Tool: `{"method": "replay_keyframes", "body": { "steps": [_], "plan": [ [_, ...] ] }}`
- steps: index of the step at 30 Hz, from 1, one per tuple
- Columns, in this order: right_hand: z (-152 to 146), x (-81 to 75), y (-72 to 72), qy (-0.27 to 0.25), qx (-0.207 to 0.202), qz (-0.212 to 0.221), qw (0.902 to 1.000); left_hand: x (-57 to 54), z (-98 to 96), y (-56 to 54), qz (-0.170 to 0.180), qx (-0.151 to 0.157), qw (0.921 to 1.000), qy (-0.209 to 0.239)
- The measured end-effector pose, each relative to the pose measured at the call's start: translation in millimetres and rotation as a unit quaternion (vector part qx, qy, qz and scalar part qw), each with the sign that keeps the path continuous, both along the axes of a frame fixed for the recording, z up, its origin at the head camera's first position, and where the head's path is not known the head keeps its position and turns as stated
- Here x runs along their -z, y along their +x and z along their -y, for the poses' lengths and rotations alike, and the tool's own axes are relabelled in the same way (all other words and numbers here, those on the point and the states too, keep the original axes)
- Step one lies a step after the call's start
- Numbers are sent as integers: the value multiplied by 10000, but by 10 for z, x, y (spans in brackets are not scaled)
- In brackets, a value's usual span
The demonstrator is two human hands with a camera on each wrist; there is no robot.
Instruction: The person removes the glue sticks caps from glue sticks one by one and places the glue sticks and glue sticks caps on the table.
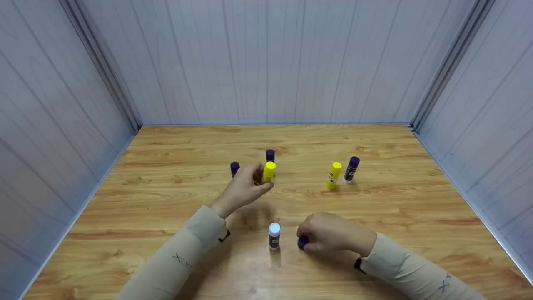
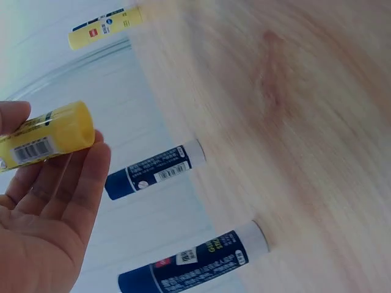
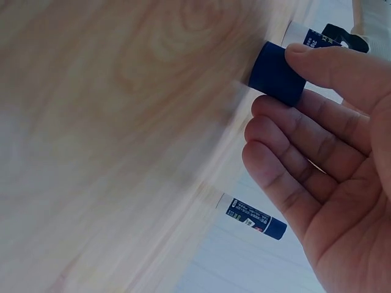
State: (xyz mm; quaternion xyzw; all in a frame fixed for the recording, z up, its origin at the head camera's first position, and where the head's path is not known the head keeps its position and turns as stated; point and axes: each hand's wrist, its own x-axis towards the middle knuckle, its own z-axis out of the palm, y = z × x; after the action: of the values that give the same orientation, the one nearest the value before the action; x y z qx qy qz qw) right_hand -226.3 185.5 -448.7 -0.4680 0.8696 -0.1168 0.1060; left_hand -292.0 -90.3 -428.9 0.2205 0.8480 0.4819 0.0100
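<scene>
My left hand (image 1: 243, 187) grips a yellow glue stick (image 2: 55, 134) between thumb and fingers, raised off the table. Behind it stand two navy-capped glue sticks (image 1: 270, 156), (image 1: 235, 168), partly hidden by the hand and the yellow stick in the head view. Near the front of the table, my right hand (image 1: 331, 233) pinches a dark blue cap (image 3: 278, 74) at or just above the wood; whether it touches is hard to tell. Left of that hand, an uncapped glue stick (image 1: 274, 236) stands upright with its pale top showing.
Farther back on the right, another yellow glue stick (image 1: 334, 176) and a navy-capped glue stick (image 1: 352, 169) stand side by side. The wooden table (image 1: 187, 146) meets pale panel walls (image 1: 266, 62) at the back and both sides.
</scene>
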Motion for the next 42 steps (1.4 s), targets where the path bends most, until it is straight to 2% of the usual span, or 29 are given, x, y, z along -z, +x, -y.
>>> {"method": "replay_keyframes", "body": {
  "steps": [7,13,18,22,28,34,38,42],
  "plan": [
    [1,-3,7,84,128,60,9999,-30,-44,60,-569,-16,9983,-153],
    [-47,-77,-3,139,258,45,9996,-72,-35,75,-664,-119,9971,-341],
    [-125,-179,-69,-268,281,-375,9985,-125,-15,91,-921,-137,9941,-549],
    [-186,-264,-141,-652,558,-730,9936,-167,-8,115,-1305,-59,9880,-822],
    [-234,-350,-238,-1064,1061,-1370,9791,-184,-35,160,-1754,214,9742,-1407],
    [-231,-370,-328,-1480,1129,-1934,9633,-169,-73,193,-2254,467,9514,-2046],
    [-215,-376,-374,-1648,1141,-2056,9579,-152,-107,211,-2566,616,9351,-2365],
    [-186,-390,-397,-1610,1176,-2038,9585,-135,-154,221,-2822,774,9218,-2544]
  ]
}}
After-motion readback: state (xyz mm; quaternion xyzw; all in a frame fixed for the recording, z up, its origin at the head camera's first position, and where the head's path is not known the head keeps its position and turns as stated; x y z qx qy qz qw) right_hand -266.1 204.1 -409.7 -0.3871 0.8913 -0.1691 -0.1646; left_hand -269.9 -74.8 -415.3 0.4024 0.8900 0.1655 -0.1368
